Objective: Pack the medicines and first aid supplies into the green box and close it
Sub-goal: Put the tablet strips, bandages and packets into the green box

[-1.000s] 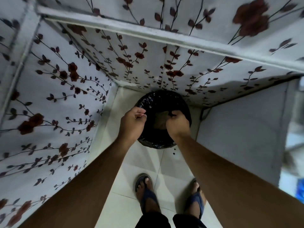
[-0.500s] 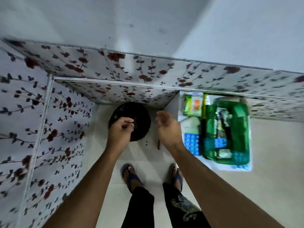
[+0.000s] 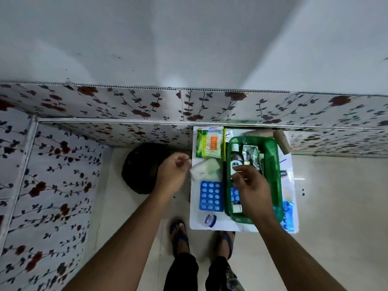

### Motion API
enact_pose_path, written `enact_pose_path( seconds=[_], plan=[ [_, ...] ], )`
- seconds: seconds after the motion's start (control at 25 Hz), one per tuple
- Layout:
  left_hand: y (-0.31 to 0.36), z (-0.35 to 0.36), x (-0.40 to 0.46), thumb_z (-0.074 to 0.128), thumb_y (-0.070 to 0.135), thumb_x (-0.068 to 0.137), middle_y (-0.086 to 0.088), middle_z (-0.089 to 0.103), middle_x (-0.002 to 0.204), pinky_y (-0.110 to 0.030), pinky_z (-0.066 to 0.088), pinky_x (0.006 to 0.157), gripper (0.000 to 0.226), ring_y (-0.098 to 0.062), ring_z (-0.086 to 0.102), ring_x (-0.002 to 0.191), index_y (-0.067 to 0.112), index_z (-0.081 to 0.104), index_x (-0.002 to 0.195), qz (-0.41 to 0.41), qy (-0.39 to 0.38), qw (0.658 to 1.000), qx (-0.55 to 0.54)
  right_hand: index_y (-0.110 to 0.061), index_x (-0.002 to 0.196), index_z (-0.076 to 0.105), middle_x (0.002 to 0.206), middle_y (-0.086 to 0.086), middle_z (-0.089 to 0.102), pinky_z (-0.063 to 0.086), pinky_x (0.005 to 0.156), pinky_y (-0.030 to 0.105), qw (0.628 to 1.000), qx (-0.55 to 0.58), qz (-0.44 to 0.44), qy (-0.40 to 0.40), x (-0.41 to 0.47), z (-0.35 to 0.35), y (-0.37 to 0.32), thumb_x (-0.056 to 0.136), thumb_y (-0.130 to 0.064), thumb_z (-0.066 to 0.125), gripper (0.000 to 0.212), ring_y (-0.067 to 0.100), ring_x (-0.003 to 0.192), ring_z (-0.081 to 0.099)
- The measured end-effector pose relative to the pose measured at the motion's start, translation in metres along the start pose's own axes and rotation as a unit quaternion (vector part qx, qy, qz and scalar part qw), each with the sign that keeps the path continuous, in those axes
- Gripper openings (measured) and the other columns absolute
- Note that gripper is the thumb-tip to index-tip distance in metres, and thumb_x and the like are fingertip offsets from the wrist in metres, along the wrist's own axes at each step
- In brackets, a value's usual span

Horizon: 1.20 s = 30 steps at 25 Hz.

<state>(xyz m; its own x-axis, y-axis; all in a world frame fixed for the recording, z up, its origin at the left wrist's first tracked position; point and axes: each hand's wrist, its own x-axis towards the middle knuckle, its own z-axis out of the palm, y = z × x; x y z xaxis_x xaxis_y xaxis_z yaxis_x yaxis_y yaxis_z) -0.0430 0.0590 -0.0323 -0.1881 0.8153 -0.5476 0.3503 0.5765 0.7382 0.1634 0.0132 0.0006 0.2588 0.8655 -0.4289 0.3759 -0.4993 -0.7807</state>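
Observation:
The green box stands open on a white table, holding a dark bottle, foil strips and small items. My right hand hovers over the box's near half, fingers apart and empty. My left hand hangs left of the table edge, loosely curled, holding nothing. On the table beside the box lie a blue blister pack, a white gauze packet, a green-and-orange packet and a small tape roll.
A black-lined bin sits on the floor left of the table. Floral panels wall the left and back. Two brown rolls lie behind the box. My sandalled feet stand at the table's front edge.
Both hands let go of the black bin bag and swung right. My right hand now hovers over the green box; the view has shifted to the table.

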Motion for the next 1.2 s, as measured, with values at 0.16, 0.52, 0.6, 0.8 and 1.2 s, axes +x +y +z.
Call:
enact_pose_path(
  seconds=[0.16, 0.52, 0.6, 0.8, 1.2],
  plan=[
    [0.016, 0.035, 0.054, 0.074, 0.039, 0.082, 0.002, 0.067, 0.096, -0.028, 0.047, 0.076, 0.039, -0.018, 0.064, 0.089, 0.012, 0.063, 0.107, 0.002, 0.017, 0.998, 0.066, -0.027, 0.097, 0.067, 0.078, -0.003, 0.072, 0.050, 0.055, 0.029, 0.999, 0.031, -0.004, 0.035, 0.024, -0.011, 0.019, 0.093, -0.011, 0.059, 0.018, 0.021, 0.067, 0.068],
    [0.024, 0.060, 0.074, 0.084, 0.035, 0.072, 0.003, 0.069, 0.084, -0.023, 0.040, 0.055, 0.032, -0.013, 0.063, 0.070, 0.015, 0.064, 0.088, -0.030, 0.035, 0.996, 0.079, -0.029, 0.096, 0.066, 0.077, -0.004, 0.072, 0.055, 0.061, 0.043, 0.998, 0.051, 0.000, 0.031, 0.045, -0.022, 0.030, 0.093, -0.012, 0.058, 0.019, 0.026, 0.065, 0.066],
    [0.022, 0.057, 0.073, 0.082, 0.037, 0.073, 0.000, 0.072, 0.080, -0.025, 0.046, 0.060, 0.024, -0.019, 0.067, 0.072, 0.019, 0.069, 0.080, -0.030, 0.041, 0.996, 0.069, -0.027, 0.098, 0.066, 0.078, -0.002, 0.072, 0.054, 0.062, 0.043, 0.998, 0.055, -0.003, 0.027, 0.047, -0.025, 0.030, 0.093, -0.011, 0.057, 0.019, 0.025, 0.066, 0.066],
    [0.019, 0.039, 0.059, 0.076, 0.050, 0.061, 0.000, 0.077, 0.080, -0.047, 0.056, 0.084, 0.037, -0.024, 0.073, 0.080, 0.021, 0.076, 0.084, -0.040, 0.072, 0.996, 0.022, -0.019, 0.096, 0.068, 0.078, 0.001, 0.072, 0.056, 0.060, 0.029, 0.994, 0.095, -0.009, 0.062, 0.045, -0.047, 0.027, 0.093, -0.005, 0.056, 0.019, 0.015, 0.064, 0.067],
    [0.087, 0.043, -0.009, 0.073, 0.014, 0.083, 0.011, 0.077, 0.083, -0.028, 0.055, 0.076, 0.013, -0.010, 0.073, 0.080, 0.027, 0.074, 0.087, 0.058, 0.042, 0.993, -0.096, -0.022, 0.123, 0.062, 0.116, 0.005, 0.063, 0.054, 0.080, 0.037, 0.974, -0.205, 0.052, 0.076, 0.119, -0.095, 0.073, 0.081, -0.032, 0.072, 0.044, 0.027, 0.096, 0.066]
  ],
)
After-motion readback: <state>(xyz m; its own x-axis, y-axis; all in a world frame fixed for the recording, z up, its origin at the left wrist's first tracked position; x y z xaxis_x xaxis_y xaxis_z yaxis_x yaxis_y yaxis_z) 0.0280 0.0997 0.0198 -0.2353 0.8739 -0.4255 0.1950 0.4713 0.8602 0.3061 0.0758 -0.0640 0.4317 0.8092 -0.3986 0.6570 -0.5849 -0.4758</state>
